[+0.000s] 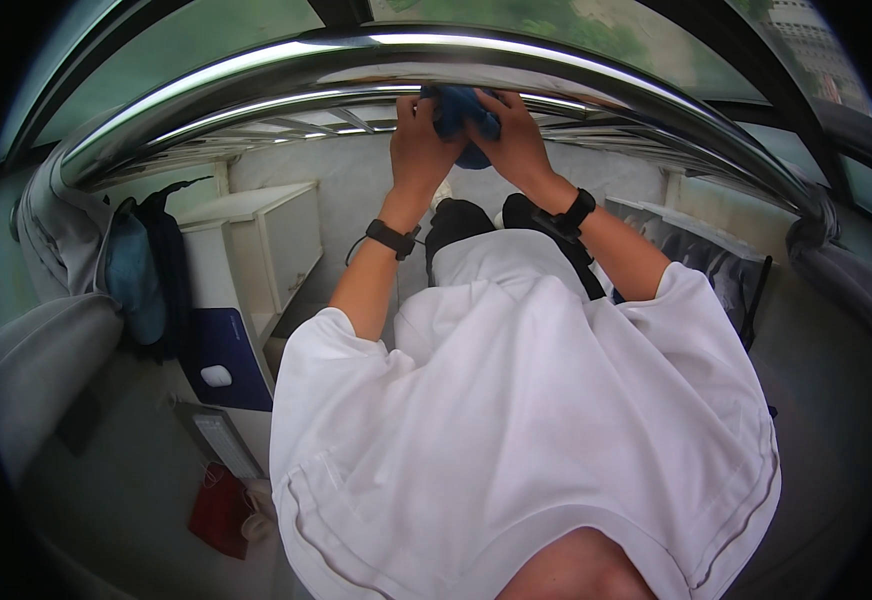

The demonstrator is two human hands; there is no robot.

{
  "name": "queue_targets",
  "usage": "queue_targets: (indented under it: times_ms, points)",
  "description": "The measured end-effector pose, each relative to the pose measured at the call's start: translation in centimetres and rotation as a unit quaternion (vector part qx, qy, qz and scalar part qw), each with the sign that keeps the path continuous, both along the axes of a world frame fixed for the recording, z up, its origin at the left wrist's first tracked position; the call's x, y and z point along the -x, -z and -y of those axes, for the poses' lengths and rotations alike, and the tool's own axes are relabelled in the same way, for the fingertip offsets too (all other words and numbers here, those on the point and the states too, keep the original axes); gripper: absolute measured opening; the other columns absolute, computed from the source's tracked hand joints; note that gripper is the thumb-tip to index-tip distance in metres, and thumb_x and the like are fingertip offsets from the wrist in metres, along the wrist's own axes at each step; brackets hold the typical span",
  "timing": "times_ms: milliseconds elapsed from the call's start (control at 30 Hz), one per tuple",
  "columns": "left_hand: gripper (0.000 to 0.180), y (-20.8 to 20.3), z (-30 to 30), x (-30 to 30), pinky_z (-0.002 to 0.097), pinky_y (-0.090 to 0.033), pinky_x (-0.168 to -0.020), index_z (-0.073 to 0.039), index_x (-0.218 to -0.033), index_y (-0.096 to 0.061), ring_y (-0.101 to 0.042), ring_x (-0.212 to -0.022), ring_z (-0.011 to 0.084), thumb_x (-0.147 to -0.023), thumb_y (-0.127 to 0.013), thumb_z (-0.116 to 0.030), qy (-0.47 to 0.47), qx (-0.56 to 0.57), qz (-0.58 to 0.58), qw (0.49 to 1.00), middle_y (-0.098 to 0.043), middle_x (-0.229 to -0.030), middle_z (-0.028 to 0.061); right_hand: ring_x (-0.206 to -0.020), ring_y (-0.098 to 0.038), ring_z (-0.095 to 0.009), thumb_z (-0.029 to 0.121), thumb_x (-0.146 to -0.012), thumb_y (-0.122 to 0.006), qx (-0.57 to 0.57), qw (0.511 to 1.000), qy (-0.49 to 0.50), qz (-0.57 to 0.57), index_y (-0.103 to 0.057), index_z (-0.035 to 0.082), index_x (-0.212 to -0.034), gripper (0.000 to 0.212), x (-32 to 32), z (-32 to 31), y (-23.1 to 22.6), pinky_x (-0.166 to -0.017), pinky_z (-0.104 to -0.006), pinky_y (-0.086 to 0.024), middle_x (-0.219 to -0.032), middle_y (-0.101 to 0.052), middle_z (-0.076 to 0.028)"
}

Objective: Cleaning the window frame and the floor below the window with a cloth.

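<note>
My left hand (422,150) and my right hand (512,142) are close together ahead of me, both closed on a bunched dark blue cloth (473,157). The cloth sits between them, just under a thick shiny metal rail (256,72) that curves across the window. A thinner metal bar (341,97) runs below it, level with my fingers. Some fingertips are hidden behind the cloth, and I cannot tell whether the cloth touches the metal. Each wrist wears a black band.
Grey curtains hang at the left (66,235) and right (846,285). Left are a white cabinet (291,240), a dark blue mat (241,375) bearing a white mouse (216,376), a keyboard (224,440) and a red bag (219,515). A rack with hangers (721,265) stands right.
</note>
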State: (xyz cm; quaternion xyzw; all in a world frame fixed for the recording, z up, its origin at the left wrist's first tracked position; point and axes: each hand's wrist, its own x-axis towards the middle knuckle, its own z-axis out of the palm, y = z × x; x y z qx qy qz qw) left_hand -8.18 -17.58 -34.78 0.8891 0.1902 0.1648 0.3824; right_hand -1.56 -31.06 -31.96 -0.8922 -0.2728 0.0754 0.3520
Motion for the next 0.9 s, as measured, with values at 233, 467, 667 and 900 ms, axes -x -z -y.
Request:
queue_targets:
  times_ms: [233, 467, 667, 900]
  points:
    - [0.052, -2.3, 7.6, -1.2, 0.0403, -0.055, -0.071, -0.006, -0.105, -0.058, -0.063, -0.089, 0.0332, -0.061, -0.081, -0.018, 0.16, 0.109, 0.063, 0.979, -0.053, -0.106, 0.0134, -0.111, -0.058, -0.031, 0.008, -0.079, -0.069, -0.051, 0.994, 0.1, 0.001, -0.062, 0.001, -0.117, 0.039, 1.8, 10.2, -3.9, -0.093, -0.0367, -0.048, -0.124, -0.056, -0.014]
    - [0.05, -3.6, 13.1, -4.9, 0.0411, -0.054, -0.071, -0.008, -0.105, -0.058, -0.063, -0.089, 0.0341, -0.06, -0.081, -0.015, 0.223, 0.117, 0.163, 0.954, -0.053, -0.108, 0.0148, -0.108, -0.058, -0.034, 0.008, -0.079, -0.069, -0.076, 0.973, 0.205, 0.078, -0.062, -0.001, -0.116, 0.038, 0.9, 14.4, -4.4, -0.092, -0.0384, -0.047, -0.121, -0.055, -0.018]
    - [0.046, -0.4, 12.7, -5.1, 0.042, -0.054, -0.07, -0.008, -0.103, -0.058, -0.063, -0.087, 0.035, -0.063, -0.08, -0.017, 0.163, 0.11, 0.041, 0.98, -0.053, -0.106, 0.0149, -0.104, -0.058, -0.035, 0.009, -0.079, -0.07, -0.05, 0.983, 0.173, 0.022, -0.062, -0.001, -0.115, 0.038, -0.8, 13.7, 0.6, -0.088, -0.0381, -0.048, -0.115, -0.055, -0.018]
    - [0.046, -2.6, 14.3, -4.1, 0.0413, -0.054, -0.069, -0.006, -0.105, -0.059, -0.063, -0.086, 0.0346, -0.065, -0.079, -0.017, 0.145, 0.092, 0.038, 0.984, -0.053, -0.105, 0.0149, -0.102, -0.061, -0.032, 0.008, -0.078, -0.071, -0.117, 0.984, 0.134, 0.009, -0.064, 0.001, -0.113, 0.036, -0.8, 16.3, -1.3, -0.085, -0.0367, -0.05, -0.112, -0.058, -0.016]
